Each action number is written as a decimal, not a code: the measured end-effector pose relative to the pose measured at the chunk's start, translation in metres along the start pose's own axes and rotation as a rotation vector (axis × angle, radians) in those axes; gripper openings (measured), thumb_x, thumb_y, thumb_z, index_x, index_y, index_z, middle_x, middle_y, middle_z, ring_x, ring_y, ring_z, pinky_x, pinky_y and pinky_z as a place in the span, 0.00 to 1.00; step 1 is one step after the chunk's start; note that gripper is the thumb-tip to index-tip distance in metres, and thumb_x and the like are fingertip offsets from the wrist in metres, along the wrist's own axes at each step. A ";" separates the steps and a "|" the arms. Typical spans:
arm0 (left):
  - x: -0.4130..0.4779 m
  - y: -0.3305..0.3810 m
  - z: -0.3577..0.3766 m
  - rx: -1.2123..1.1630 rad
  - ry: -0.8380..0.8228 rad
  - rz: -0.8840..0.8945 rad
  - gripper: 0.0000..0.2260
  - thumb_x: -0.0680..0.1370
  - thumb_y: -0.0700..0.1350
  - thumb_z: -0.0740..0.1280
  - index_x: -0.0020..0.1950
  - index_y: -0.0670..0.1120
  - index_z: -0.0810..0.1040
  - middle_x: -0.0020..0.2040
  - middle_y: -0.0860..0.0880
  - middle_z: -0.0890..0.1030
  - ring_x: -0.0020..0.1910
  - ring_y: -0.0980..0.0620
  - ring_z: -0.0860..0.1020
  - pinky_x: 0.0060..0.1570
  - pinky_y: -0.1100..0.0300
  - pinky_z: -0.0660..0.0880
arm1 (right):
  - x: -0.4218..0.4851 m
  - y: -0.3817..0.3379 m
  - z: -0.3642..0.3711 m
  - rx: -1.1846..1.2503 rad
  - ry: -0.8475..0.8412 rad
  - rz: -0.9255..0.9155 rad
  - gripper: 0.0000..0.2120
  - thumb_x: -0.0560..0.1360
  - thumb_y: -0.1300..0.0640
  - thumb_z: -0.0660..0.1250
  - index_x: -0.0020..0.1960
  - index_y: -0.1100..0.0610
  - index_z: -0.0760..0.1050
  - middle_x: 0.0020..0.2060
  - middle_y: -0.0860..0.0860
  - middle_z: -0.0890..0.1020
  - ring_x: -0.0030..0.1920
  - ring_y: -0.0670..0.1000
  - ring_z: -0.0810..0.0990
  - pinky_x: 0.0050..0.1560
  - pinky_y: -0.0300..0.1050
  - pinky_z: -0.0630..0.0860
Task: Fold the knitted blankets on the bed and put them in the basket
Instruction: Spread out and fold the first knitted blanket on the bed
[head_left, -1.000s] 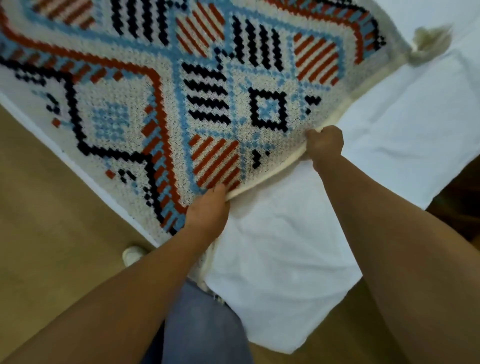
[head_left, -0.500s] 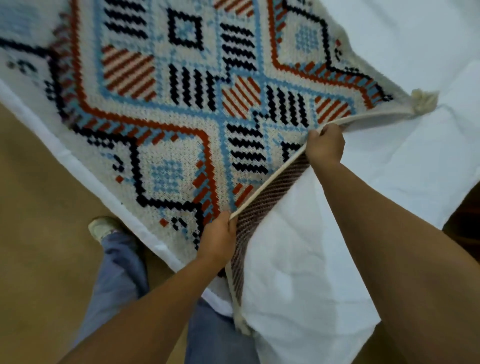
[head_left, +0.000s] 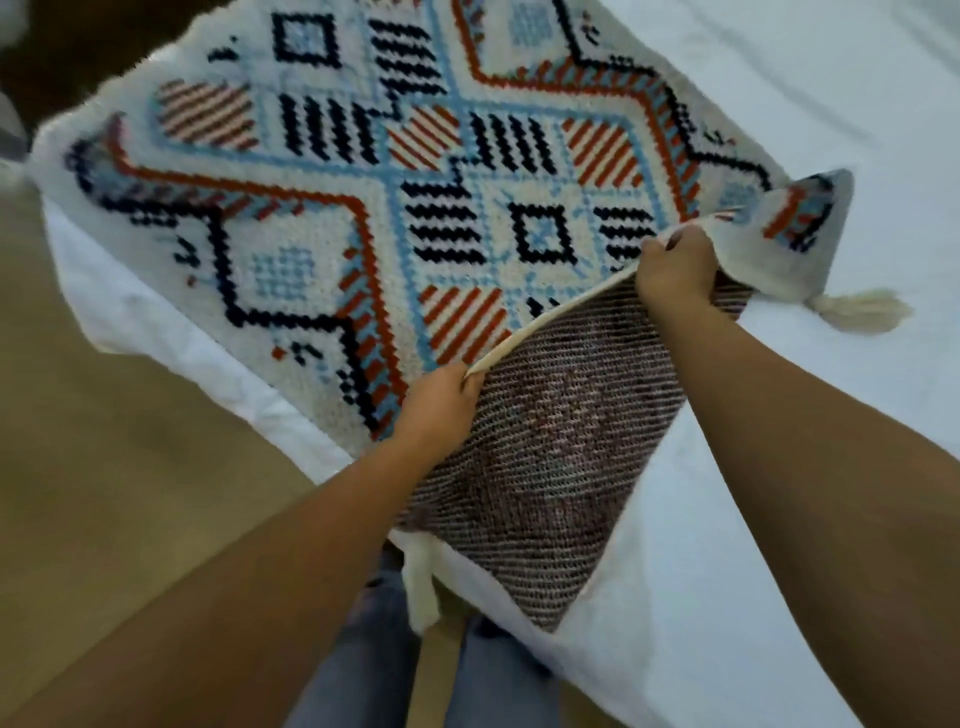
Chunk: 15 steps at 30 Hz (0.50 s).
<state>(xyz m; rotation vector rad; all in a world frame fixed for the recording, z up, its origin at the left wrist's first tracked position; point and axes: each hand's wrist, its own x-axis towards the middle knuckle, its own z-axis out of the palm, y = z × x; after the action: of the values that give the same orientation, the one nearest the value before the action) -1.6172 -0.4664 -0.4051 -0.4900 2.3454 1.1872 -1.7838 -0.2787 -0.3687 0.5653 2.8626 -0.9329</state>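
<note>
A knitted blanket (head_left: 322, 244), cream with blue, orange and black geometric patterns, lies across the corner of the bed (head_left: 831, 93). Its near edge is lifted off the sheet, so the darker striped underside (head_left: 561, 447) shows beneath. My left hand (head_left: 441, 408) pinches that raised edge at its lower end. My right hand (head_left: 675, 267) grips the same edge further up, near the corner with a cream tassel (head_left: 862, 312). A second tassel (head_left: 421, 587) hangs at the bed's edge by my legs. No basket is in view.
The white bedsheet (head_left: 701, 597) covers the bed to the right and below the blanket. A tan floor (head_left: 104, 493) lies to the left. My legs in blue jeans (head_left: 374, 660) stand against the bed's corner.
Both hands have raised the blanket's near edge higher and carried it forward over the blanket, exposing much more of the underside. The right corner with its tassel has flopped over.
</note>
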 end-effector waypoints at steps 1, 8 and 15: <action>0.007 -0.006 -0.017 0.020 0.023 -0.007 0.15 0.82 0.49 0.54 0.38 0.44 0.68 0.31 0.48 0.69 0.28 0.51 0.66 0.27 0.56 0.61 | -0.002 -0.015 0.010 0.018 -0.006 -0.010 0.16 0.78 0.56 0.59 0.34 0.54 0.58 0.30 0.49 0.62 0.37 0.52 0.65 0.42 0.43 0.61; 0.054 -0.041 -0.118 -0.063 0.130 -0.085 0.14 0.81 0.49 0.56 0.41 0.43 0.71 0.32 0.47 0.69 0.29 0.50 0.65 0.26 0.57 0.59 | 0.004 -0.105 0.072 0.013 -0.069 -0.040 0.19 0.79 0.56 0.58 0.33 0.52 0.55 0.31 0.51 0.61 0.32 0.52 0.62 0.41 0.49 0.60; 0.117 -0.055 -0.202 0.039 0.150 -0.092 0.15 0.81 0.49 0.57 0.34 0.48 0.66 0.31 0.49 0.68 0.28 0.52 0.65 0.26 0.58 0.59 | 0.042 -0.195 0.129 0.034 -0.051 -0.024 0.18 0.79 0.56 0.58 0.33 0.54 0.56 0.30 0.51 0.62 0.31 0.50 0.61 0.40 0.47 0.61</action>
<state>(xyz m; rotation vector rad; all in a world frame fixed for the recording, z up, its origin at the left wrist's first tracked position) -1.7353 -0.6756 -0.4007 -0.6868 2.4380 1.0944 -1.8997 -0.4857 -0.3733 0.5041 2.8196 -0.9863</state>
